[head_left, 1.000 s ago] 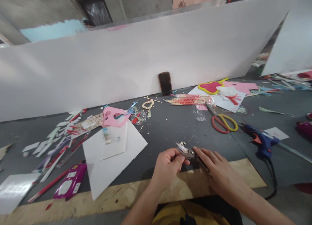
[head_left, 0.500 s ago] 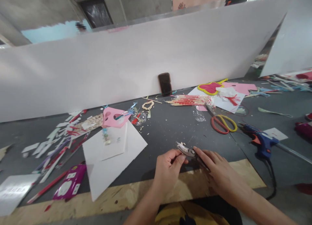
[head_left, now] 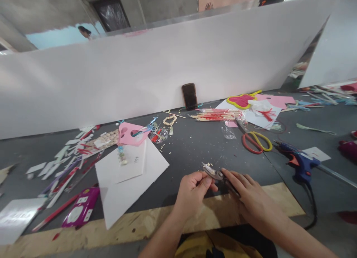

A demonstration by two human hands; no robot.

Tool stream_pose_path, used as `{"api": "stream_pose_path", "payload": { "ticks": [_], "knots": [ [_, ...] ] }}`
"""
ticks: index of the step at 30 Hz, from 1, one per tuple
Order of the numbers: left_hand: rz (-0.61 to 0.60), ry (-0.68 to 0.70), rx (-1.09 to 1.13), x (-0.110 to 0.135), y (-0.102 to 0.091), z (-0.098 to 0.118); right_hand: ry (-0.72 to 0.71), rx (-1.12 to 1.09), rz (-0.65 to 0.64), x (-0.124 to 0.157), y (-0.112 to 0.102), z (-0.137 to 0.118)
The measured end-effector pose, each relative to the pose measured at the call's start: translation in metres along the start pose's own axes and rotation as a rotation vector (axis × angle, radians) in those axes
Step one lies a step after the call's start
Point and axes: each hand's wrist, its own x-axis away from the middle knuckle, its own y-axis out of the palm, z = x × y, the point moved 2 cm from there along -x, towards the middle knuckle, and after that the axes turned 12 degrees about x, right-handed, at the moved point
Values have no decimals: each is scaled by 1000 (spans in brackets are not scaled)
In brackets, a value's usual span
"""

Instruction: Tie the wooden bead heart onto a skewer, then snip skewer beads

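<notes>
head: left hand [head_left: 192, 196] on metal snips [head_left: 214, 174]

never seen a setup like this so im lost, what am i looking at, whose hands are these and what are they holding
There's no machine here: these are a person's own bare hands, filmed by one camera worn on their head and looking down. The left hand and right hand together hold small metal snips above a dark table. Around them lie a white card, red-and-yellow scissors, a blue glue gun and a bundle of wooden sticks. A phone leans against a white board.
</notes>
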Motion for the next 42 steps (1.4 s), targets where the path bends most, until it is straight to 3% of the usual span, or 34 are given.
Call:
{"api": "stream_pose_path", "payload": {
  "ticks": [7,13,25,31,42],
  "knots": [
    [11,-31,36,0,0,-4,3,7,32,3,3,2],
    [-9,7,24,-3,-1,-3,4,-62,-21,3,1,3],
    [-8,69,-71,-5,-7,-1,-1,-378,-285,-5,-26,0],
    [-31,78,-90,-6,-10,2,70,-684,-450,-7,-40,-3],
    [-72,13,133,-11,-10,-8,113,-845,-567,-7,-38,0]
  ]
}}
